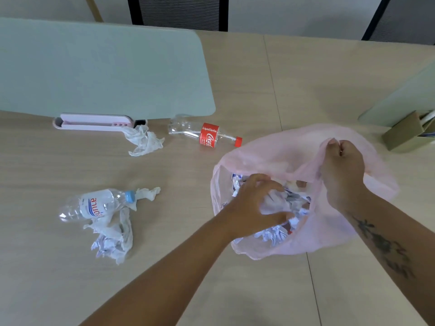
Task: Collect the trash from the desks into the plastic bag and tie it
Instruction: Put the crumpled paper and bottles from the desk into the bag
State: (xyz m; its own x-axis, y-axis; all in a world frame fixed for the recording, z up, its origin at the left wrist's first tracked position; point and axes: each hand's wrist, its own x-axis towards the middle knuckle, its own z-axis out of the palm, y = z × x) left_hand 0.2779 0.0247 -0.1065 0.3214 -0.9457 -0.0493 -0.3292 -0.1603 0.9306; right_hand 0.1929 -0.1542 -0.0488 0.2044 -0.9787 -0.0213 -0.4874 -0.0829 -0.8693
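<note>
A pale pink plastic bag (277, 151) lies open on the wooden desk (179, 285), with crumpled paper (273, 235) inside. My right hand (342, 170) pinches the bag's rim and holds it up. My left hand (256, 203) is in the bag's mouth, fingers curled around a white crumpled tissue (276, 203). To the left lie a clear water bottle (94, 204) with a blue cap, crumpled tissues (113, 238) under it, another tissue (143, 141) further back, and an empty cola bottle (204, 134) with a red label.
A pale green divider panel (94, 69) stands along the back left, with a pink organiser tray (94, 122) at its foot. A tan pen holder (407, 131) sits at the right by a second divider. Office chairs (181, 12) stand behind the desk.
</note>
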